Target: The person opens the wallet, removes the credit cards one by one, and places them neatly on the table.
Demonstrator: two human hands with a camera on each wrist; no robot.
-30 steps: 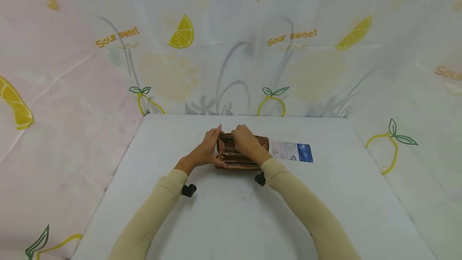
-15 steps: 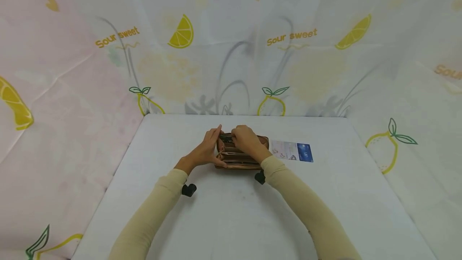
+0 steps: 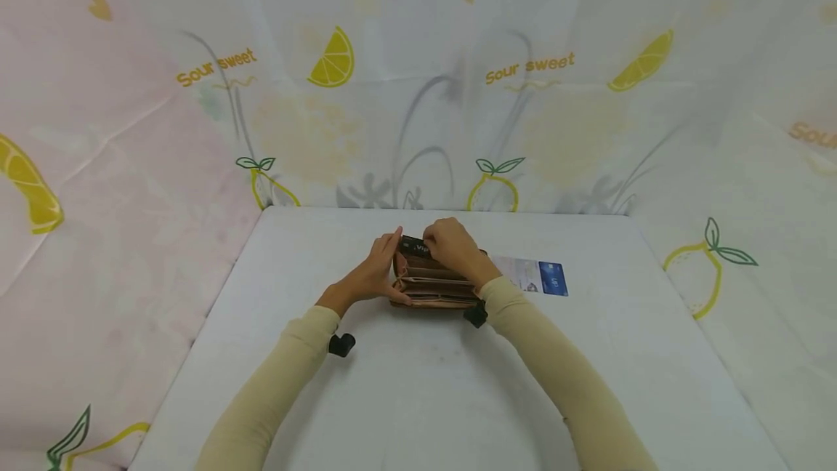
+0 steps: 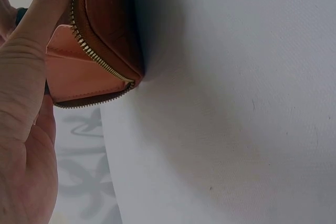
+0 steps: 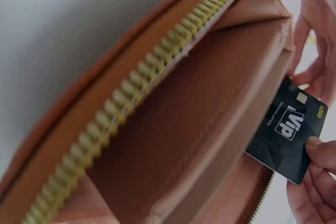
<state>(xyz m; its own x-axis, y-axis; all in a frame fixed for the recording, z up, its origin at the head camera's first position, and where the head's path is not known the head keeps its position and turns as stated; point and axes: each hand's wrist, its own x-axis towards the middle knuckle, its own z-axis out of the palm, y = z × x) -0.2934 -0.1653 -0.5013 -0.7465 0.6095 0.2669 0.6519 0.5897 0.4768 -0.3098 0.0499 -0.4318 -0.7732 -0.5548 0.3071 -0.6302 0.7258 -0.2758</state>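
A brown zip-around wallet (image 3: 433, 283) lies unzipped on the white table (image 3: 418, 391), its tan pockets (image 5: 210, 129) showing. My left hand (image 3: 375, 267) grips the wallet's left end (image 4: 105, 30), thumb on the near edge and fingers on the far edge. My right hand (image 3: 451, 246) pinches a black VIP card (image 5: 286, 135) that sticks halfway out of a far pocket. In the head view the black card (image 3: 415, 246) shows just above the wallet's far rim, between the two hands.
A white and blue card (image 3: 531, 274) lies flat on the table just right of the wallet. Lemon-print cloth (image 3: 418, 78) hangs behind and to both sides of the table. Bare table stretches toward me.
My right hand has risen slightly and drawn the black card further out of the wallet. My left hand has stayed on the wallet's left end.
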